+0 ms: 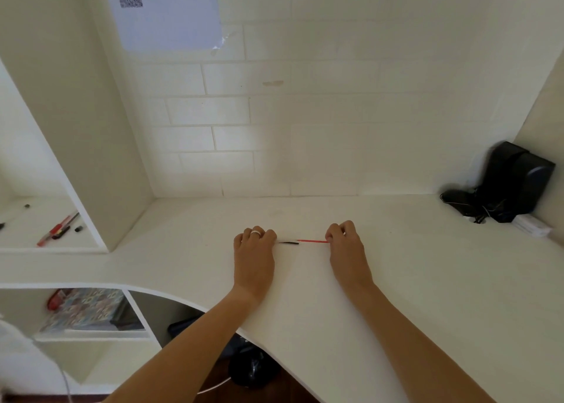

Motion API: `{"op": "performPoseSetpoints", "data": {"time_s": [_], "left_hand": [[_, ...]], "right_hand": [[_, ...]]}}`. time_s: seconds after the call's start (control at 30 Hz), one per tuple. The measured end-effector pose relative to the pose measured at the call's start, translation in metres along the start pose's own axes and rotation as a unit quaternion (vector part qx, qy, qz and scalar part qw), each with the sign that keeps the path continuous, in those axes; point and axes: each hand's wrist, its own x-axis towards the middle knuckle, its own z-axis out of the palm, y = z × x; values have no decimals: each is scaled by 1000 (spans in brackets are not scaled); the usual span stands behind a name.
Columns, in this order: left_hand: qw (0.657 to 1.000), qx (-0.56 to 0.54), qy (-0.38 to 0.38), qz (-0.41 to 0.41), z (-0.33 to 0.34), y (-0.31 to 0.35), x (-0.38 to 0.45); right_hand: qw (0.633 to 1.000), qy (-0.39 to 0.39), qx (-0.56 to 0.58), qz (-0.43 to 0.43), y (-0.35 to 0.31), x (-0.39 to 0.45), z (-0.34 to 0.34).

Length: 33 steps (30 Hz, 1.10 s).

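Note:
Both hands rest on a white desk [396,280], knuckles up and fingers curled under. My left hand [254,251], with a pale ring on one finger, pinches a thin black piece [289,243] whose tip points right. My right hand [346,243] pinches the end of a thin red rod [312,241] that points left. The red and black tips meet or nearly meet between the hands, just above the desk. What lies inside each fist is hidden.
A black device with cables [506,185] stands in the desk's back right corner, beside a small white box [531,226]. Pens [58,228] and small caps lie on a side shelf at left. A lower shelf holds a patterned box [88,309]. A white brick wall stands behind.

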Motion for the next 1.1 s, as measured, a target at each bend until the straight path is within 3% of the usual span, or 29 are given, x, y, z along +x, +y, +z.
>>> {"op": "performPoseSetpoints", "data": {"time_s": [0.37,0.73,0.93,1.1], "left_hand": [[1000,-7,5,18,2,-1,0],[995,-38,1,89,-7,6,-1],[999,-23,24,35,-5,4,-2],[998,-36,17,57,-5,4,-2]], "right_hand": [[998,-36,37,-44,3,3,3],[979,50,18,-198,-9,-3,-1],[986,71,97,-113,-10,-6,-9],[988,40,76,-126,-8,-4,-4]]}}
